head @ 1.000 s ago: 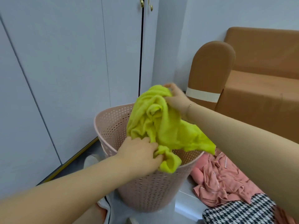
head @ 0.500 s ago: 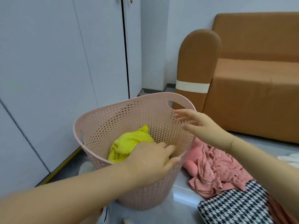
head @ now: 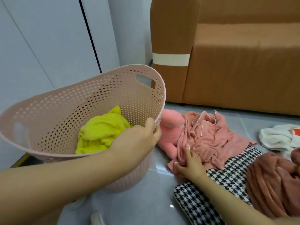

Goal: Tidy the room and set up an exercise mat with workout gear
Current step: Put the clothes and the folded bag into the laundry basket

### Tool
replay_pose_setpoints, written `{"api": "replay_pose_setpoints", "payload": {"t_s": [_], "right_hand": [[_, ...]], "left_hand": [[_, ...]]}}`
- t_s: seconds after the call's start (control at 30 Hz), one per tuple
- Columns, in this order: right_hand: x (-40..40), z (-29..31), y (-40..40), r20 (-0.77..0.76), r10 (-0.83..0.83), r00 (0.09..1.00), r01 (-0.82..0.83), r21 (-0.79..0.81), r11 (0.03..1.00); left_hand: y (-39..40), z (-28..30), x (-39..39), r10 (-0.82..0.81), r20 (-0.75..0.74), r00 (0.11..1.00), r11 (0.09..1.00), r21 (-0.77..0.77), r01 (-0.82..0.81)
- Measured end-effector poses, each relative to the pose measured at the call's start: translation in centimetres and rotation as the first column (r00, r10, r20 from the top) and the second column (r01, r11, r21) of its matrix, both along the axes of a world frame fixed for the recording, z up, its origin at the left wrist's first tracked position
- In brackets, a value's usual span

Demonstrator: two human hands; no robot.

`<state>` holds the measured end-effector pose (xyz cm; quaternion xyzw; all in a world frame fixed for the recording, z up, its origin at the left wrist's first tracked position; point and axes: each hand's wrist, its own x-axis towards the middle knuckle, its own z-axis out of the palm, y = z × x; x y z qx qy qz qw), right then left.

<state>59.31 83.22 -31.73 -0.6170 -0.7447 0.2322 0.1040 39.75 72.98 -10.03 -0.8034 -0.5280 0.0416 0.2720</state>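
Pink basket [head: 68,101] rim under left hand [head: 136,140], beside sofa [head: 227,62]

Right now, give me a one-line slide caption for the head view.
Left hand grips the pink basket rim, yellow cloth inside; right hand gathers the pink garment on the floor.

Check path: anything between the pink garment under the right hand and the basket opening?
Nothing visible. The right hand rests on the pink garment beside the laundry basket; the left hand grips its near rim, yellow cloth inside.
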Motion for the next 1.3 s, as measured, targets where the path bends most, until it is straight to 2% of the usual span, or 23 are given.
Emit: {"api": "replay_pose_setpoints", "payload": {"t_s": [0.03, 0.1, 0.23, 0.27, 0.3, 0.33, 0.4, 0.43, 0.47, 0.53, 0.6, 0.67, 0.73, 0.83, 1.0, 1.07, 1.13, 1.17, 1.2, 1.23, 1.27, 1.3], "right_hand": [[-0.6, -1.5, -0.4, 0.115, -0.008, 0.993, 0.0, 0.068, 0.998], [-1.9, -2.6, -0.7, 0.151, -0.085, 0.985, 0.063, 0.142, 0.988], [-1.9, -2.8, 1.2, 0.07, -0.073, 0.995, 0.063, 0.128, 0.99], [-1.5, -2.6, 1.4, -0.01, -0.084, 0.996, 0.085, 0.117, 0.989], [-0.9, -2.0, 1.2, -0.157, -0.13, 0.979, 0.145, 0.086, 0.986], [-0.5, -1.0, 0.9, -0.345, -0.204, 0.916, 0.224, 0.021, 0.974], [0.0, 1.9, 0.4, -0.693, -0.317, 0.648, 0.334, -0.115, 0.936], [0.2, 3.9, 0.0, -0.792, -0.324, 0.518, 0.345, -0.154, 0.926], [0.4, 5.7, -0.4, -0.847, -0.32, 0.424, 0.337, -0.18, 0.924], [0.6, 9.4, -1.7, -0.904, -0.306, 0.297, 0.277, -0.225, 0.934], [0.9, 12.6, -2.9, -0.937, -0.289, 0.195, 0.225, -0.244, 0.943], [1.0, 16.0, -4.1, -0.94, -0.322, 0.116, 0.202, -0.295, 0.934], [0.8, 19.5, -4.5, -0.943, -0.307, 0.128, 0.236, -0.272, 0.933], [-0.5, 25.2, -4.8, -0.959, -0.235, 0.157, 0.197, -0.203, 0.959], [-5.4, 33.1, -4.9, -0.985, -0.029, 0.17, -0.024, -0.033, 0.999], [-7.9, 33.8, -4.5, -0.97, 0.066, 0.232, -0.147, 0.032, 0.989], [-10.3, 32.6, -3.8, -0.916, 0.059, 0.398, -0.241, -0.042, 0.97], [-11.5, 31.4, -3.5, -0.826, 0.075, 0.559, -0.253, -0.084, 0.964], [-12.2, 30.1, -2.7, -0.646, 0.132, 0.752, -0.244, -0.087, 0.966], [-13.0, 29.1, -2.3, -0.403, 0.182, 0.897, -0.234, -0.082, 0.969], [-13.4, 28.4, -1.8, -0.206, 0.208, 0.956, -0.226, -0.07, 0.972], [-13.7, 28.1, -1.7, -0.169, 0.201, 0.965, -0.223, -0.121, 0.967]], "left_hand": [[0.2, -0.1, -0.1, -0.011, 0.006, 1.0, 1.0, 0.012, 0.011], [0.5, -0.3, -0.3, -0.014, 0.016, 1.0, 1.0, 0.008, 0.014], [0.5, -0.8, -0.5, -0.023, 0.031, 0.999, 1.0, 0.018, 0.022], [0.5, -0.7, -0.5, -0.028, 0.035, 0.999, 0.999, 0.016, 0.028], [0.4, -0.7, -0.6, -0.037, 0.034, 0.999, 0.999, 0.012, 0.036], [0.4, -0.6, -0.7, -0.042, 0.033, 0.999, 0.999, 0.014, 0.042], [0.2, -0.4, -1.0, -0.045, 0.05, 0.998, 0.999, 0.001, 0.045], [0.2, -0.5, -1.2, -0.051, 0.061, 0.997, 0.999, 0.0, 0.051], [0.1, -0.6, -1.5, -0.054, 0.067, 0.996, 0.999, -0.005, 0.054], [0.1, -0.9, -2.1, -0.047, 0.095, 0.994, 0.998, -0.032, 0.051], [0.0, -1.2, -2.8, -0.017, 0.127, 0.992, 0.999, -0.041, 0.023], [-0.2, -1.5, -3.3, -0.015, 0.225, 0.974, 0.999, -0.037, 0.024], [-0.6, -1.1, -3.8, -0.079, 0.343, 0.936, 0.996, -0.015, 0.09], [-1.6, -0.2, -4.3, -0.167, 0.383, 0.909, 0.985, 0.024, 0.171], [-3.8, -0.2, -6.0, -0.295, 0.375, 0.879, 0.946, -0.019, 0.325], [-4.7, -0.1, -7.2, -0.316, 0.378, 0.87, 0.93, -0.056, 0.363], [-5.6, 0.0, -8.4, -0.332, 0.38, 0.863, 0.919, -0.075, 0.387], [-6.0, 0.3, -8.7, -0.325, 0.405, 0.855, 0.921, -0.069, 0.383], [-6.3, 0.5, -8.6, -0.302, 0.456, 0.838, 0.933, -0.04, 0.358], [-6.5, 0.6, -8.7, -0.257, 0.544, 0.799, 0.952, 0.003, 0.305], [-6.5, 1.0, -8.7, -0.215, 0.654, 0.725, 0.968, 0.047, 0.245], [-6.3, 1.4, -8.6, -0.191, 0.738, 0.647, 0.977, 0.079, 0.199]]}}
